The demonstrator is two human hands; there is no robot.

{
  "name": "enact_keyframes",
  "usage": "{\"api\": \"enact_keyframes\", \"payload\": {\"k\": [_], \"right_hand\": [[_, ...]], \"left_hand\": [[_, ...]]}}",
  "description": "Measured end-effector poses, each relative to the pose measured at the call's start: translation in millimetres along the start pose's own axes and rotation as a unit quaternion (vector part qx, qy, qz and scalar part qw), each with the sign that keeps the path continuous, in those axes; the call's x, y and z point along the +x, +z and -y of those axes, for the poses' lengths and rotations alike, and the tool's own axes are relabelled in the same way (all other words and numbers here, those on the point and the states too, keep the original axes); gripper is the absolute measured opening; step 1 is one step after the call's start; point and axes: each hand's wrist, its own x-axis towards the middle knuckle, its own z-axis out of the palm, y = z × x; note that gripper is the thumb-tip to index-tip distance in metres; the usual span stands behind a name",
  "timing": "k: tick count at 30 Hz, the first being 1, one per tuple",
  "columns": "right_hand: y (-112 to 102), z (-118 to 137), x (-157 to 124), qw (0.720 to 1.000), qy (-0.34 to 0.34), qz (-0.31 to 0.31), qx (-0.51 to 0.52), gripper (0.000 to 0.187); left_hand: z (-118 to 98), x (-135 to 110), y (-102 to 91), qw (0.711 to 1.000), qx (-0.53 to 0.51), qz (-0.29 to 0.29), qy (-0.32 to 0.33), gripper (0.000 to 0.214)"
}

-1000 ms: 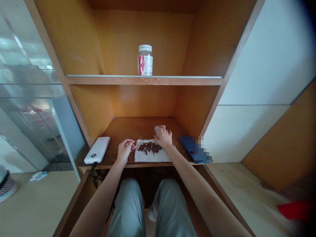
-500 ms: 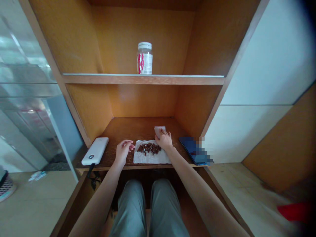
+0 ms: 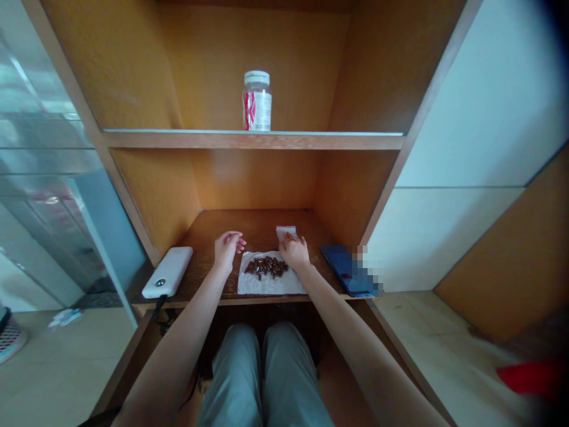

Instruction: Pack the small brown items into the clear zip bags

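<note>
A white napkin (image 3: pixel 271 283) lies on the lower wooden shelf (image 3: pixel 249 228) with a pile of several dark brown capsules (image 3: pixel 267 266) on it. My right hand (image 3: pixel 294 252) rests at the napkin's far right corner, fingers curled on a small pale packet (image 3: pixel 284 232). Left of the napkin, my left hand (image 3: pixel 228 247) hovers above the shelf with its fingers loosely curled and nothing visible in them. A clear bottle (image 3: pixel 256 101) with a white cap and red-and-white label stands on the upper shelf.
A white power bank (image 3: pixel 168 271) with a cable lies at the shelf's left front corner. A dark blue phone (image 3: pixel 345 268) lies at the right front. Glass panels stand on the left, white wall on the right. My knees are under the shelf.
My left hand has lifted and moved away from the napkin's left edge toward the back of the shelf. My right hand has stayed on the packet. The view shifted slightly.
</note>
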Motion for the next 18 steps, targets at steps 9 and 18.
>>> {"api": "enact_keyframes", "payload": {"k": [9, 18], "right_hand": [[-11, 0, 6, 0.985, 0.061, -0.111, 0.115, 0.042], [-23, 17, 4, 0.875, 0.009, -0.15, 0.46, 0.045]], "left_hand": [[29, 5, -1.5, 0.998, 0.056, -0.024, 0.032, 0.012], [14, -6, 6.3, 0.995, 0.034, 0.093, 0.032, 0.025]]}}
